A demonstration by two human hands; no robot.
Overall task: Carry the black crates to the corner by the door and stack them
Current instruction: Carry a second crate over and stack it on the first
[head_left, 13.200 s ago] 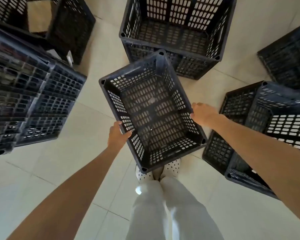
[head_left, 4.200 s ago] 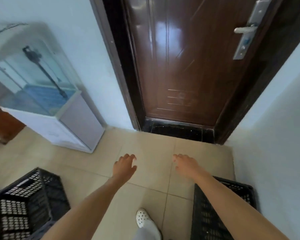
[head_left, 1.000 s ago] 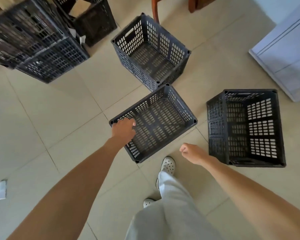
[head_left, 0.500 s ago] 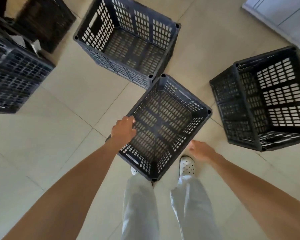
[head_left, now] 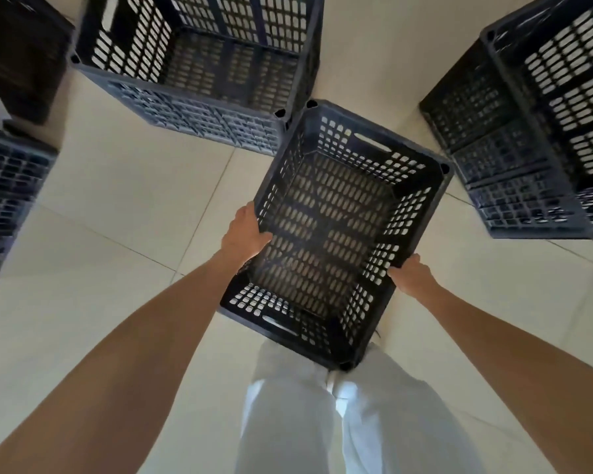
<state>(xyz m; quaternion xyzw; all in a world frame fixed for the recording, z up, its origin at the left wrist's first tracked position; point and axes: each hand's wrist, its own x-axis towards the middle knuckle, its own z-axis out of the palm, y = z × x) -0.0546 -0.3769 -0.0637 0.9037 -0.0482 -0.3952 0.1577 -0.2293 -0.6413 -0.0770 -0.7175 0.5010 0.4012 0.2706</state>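
An empty black slotted crate hangs in front of my legs, seen from straight above, its mouth facing up. My left hand grips the rim of its left long side. On the opposite long side my right hand holds the rim near the lower corner. The crate's near end covers my feet. The door and the corner are out of view.
A second empty black crate stands on the tiled floor just beyond. A third crate sits at the right, tipped. More black crates are stacked at the left edge. Pale floor tiles lie bare between them.
My right hand has come up from beside the crate and closed on its right rim. The crate has risen toward the camera and now sits squarer between both hands.
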